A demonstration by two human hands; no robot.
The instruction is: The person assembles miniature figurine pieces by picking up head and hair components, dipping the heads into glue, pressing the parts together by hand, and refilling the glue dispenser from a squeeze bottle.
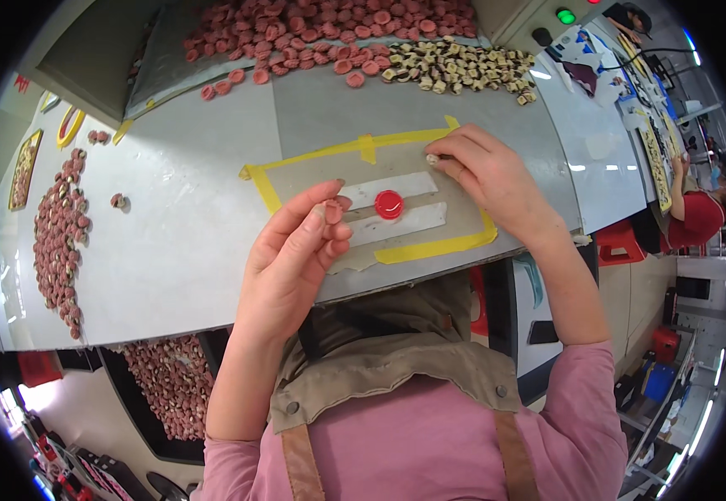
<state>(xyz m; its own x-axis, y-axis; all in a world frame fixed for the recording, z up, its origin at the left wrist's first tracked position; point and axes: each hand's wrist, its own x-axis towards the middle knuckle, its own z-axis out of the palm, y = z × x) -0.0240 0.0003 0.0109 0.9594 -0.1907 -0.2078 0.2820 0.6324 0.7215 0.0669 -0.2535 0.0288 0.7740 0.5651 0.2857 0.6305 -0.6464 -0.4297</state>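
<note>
Currently one red disc (389,204) lies flat on the taped work mat (313,171), in the gap between two white strips (388,189), at the near edge of the grey table (187,242). The left hand (296,250) hovers just left of it, palm turned up and toward the person, thumb and forefinger pinching a small pinkish-red disc (332,210) near the tips; remaining fingers loosely curled together. The right hand (484,179) rests on the mat's far right corner near the yellow tape border (434,248), fingertips closed on a small pale piece (432,158); its exact shape is too small to tell. Judgement on progress: one disc is seated at the station, one is in hand, and much stock seems unprocessed: a large heap of red discs (321,33) at the far edge, a pile of cream-and-dark pieces (463,67) beside it, a spread of red discs (60,234) at far left, and a dark tray of discs (171,380) below the table edge. Both forearms enter from below, elbows bent, wrists raised over the mat. Another person in red (697,213) works at far right.
</note>
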